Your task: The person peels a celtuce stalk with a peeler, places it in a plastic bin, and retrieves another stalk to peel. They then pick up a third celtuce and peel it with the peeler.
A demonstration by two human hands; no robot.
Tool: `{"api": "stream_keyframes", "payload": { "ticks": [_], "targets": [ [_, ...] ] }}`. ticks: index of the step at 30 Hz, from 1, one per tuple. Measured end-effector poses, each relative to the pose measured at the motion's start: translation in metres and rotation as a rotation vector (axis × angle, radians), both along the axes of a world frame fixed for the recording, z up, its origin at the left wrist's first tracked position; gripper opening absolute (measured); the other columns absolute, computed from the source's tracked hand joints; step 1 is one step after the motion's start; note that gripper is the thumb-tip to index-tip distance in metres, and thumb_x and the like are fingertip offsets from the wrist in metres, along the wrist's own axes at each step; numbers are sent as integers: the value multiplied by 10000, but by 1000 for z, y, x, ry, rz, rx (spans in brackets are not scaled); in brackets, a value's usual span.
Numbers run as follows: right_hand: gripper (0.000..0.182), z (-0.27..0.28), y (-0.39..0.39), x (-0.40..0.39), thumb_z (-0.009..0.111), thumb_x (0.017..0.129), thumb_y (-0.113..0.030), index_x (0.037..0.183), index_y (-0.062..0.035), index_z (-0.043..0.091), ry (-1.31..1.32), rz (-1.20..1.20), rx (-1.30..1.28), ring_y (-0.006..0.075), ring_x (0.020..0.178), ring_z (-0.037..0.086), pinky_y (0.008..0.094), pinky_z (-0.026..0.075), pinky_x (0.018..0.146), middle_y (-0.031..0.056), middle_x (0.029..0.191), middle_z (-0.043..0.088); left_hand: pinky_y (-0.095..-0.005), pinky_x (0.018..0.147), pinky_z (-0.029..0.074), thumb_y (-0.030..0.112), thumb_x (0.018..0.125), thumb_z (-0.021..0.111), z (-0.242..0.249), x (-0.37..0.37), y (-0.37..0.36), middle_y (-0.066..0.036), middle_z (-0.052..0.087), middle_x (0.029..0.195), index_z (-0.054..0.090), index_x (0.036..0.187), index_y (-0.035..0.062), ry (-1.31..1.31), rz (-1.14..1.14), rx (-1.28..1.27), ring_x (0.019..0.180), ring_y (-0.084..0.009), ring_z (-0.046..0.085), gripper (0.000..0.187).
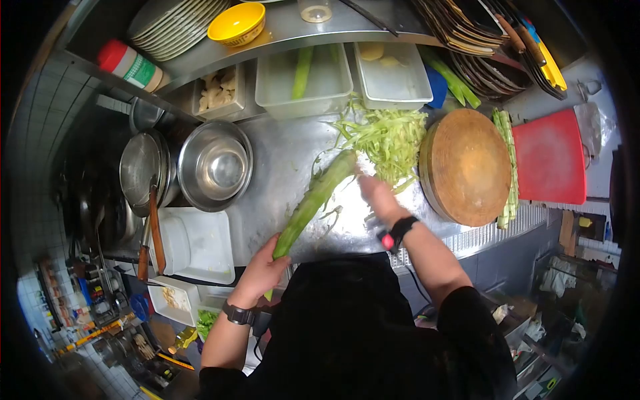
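A long green celtuce stalk [312, 202] slants over the steel counter [267, 157]. My left hand [263, 272] is closed around its near end. Close to the stalk's far end is my right hand [381, 199], its fingers smeared by motion. Whether that hand holds a tool cannot be made out. A heap of pale green peelings [390, 137] lies just beyond it, and a few scraps are scattered under the stalk.
On the right are a round wooden chopping block [467, 167], more stalks [508, 193] and a red board [550, 157]. Steel bowls [217, 167], a strainer [141, 170] and a white tub [197, 243] stand left. Plastic bins [303, 100] sit under a shelf [320, 30] with plates.
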State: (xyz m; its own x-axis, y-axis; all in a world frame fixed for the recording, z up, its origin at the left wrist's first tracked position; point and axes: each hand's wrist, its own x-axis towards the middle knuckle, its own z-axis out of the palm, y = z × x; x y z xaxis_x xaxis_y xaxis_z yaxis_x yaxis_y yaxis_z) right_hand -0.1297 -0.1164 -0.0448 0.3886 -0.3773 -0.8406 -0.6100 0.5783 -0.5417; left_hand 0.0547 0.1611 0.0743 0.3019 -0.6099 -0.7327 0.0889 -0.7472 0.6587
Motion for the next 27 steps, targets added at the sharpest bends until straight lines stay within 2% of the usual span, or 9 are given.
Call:
{"api": "stream_keyframes", "payload": {
  "ticks": [2, 12, 15, 19, 22, 24, 25, 26, 27],
  "targets": [
    [482, -56, -36, -33, 578, 1037, -136, 1515, -111, 523, 7, 467, -1035, 426, 875, 708, 470, 586, 744, 281, 957, 708, -238, 523, 436, 63, 987, 632, -7, 2, 4, 5, 578, 844, 392, 1585, 76, -64, -56, -38, 607, -69, 535, 644],
    [531, -30, 15, -10, 614, 1046, -168, 1561, -176, 483, -299, 405, -990, 429, 861, 700, 467, 566, 807, 267, 950, 713, -272, 417, 430, 135, 922, 563, -37, 0, 4, -120, 577, 930, 491, 1324, 54, 983, 550, -224, 516, -144, 482, 417],
    [544, -17, 31, -12, 615, 1042, -156, 1567, -172, 474, -395, 473, -982, 426, 889, 704, 450, 573, 826, 256, 983, 719, -252, 386, 382, 60, 912, 583, -47, -10, 3, -109, 592, 910, 487, 1348, 73, 1030, 482, -285, 528, -136, 482, 447],
    [559, 28, 71, -4, 633, 1025, -141, 1564, -176, 491, -787, 755, -1044, 399, 924, 704, 428, 587, 824, 210, 1098, 726, -257, 393, 393, 39, 910, 585, -28, -14, 0, -85, 587, 883, 493, 1356, 73, 784, 414, -284, 522, -122, 490, 457],
    [510, 64, 71, 1, 615, 1040, -151, 1539, -114, 516, -660, 1134, -859, 354, 907, 718, 401, 590, 805, 205, 1076, 724, -264, 406, 414, 10, 914, 585, -11, -10, -1, -63, 600, 879, 451, 1475, 72, 512, 261, -187, 523, -109, 510, 580],
    [469, -33, 55, -2, 583, 1059, -168, 1519, -93, 535, -623, 441, -496, 297, 855, 719, 396, 583, 747, 186, 988, 715, -262, 436, 429, -16, 908, 592, 2, -10, -1, -35, 604, 856, 361, 1592, 77, 329, 219, -134, 538, -92, 527, 728],
    [457, -33, 19, -1, 551, 1072, -182, 1522, -105, 528, -251, 195, -190, 258, 813, 733, 392, 583, 702, 194, 949, 720, -262, 436, 429, -16, 908, 592, 2, -11, 0, -35, 604, 856, 361, 1592, 77, 331, 215, -133, 538, -92, 527, 728],
    [458, -25, -7, -7, 549, 1067, -181, 1519, -112, 520, -141, 544, -872, 297, 754, 727, 398, 593, 676, 221, 931, 720, -258, 448, 430, -33, 899, 595, 2, -10, 1, -26, 601, 848, 329, 1616, 76, 288, 187, -124, 540, -87, 525, 773],
    [525, -11, -13, -6, 533, 1062, -161, 1579, -155, 442, -67, 596, -834, 331, 916, 722, 476, 579, 804, 237, 1138, 722, -254, 461, 430, -50, 889, 599, 2, -7, -1, -16, 599, 841, 297, 1639, 75, 244, 153, -113, 543, -83, 524, 818]
  ]
}}
